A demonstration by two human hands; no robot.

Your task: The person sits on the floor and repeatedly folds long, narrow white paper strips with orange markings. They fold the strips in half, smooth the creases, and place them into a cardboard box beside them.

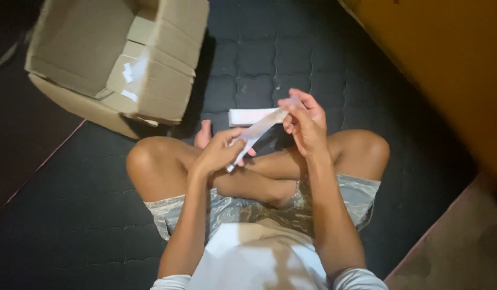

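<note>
White strip (257, 130) above dark quilted mattress (270, 59); brown cardboard box (119, 59) left of strip, white tape patches on it; grey camouflage shorts (248, 209), white shirt (259, 258) below strip; orange-yellow wall (447, 53) right.

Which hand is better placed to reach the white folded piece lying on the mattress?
Probably the right hand: it is raised just beside the white folded piece, while the left hand sits lower, pinching the strip's near end.

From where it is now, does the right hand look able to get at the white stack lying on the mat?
Probably yes. The white stack lies just beyond the right hand with bare mat between, nothing blocking. But that hand and the left hand both hold a clear strip, so it isn't free.
</note>
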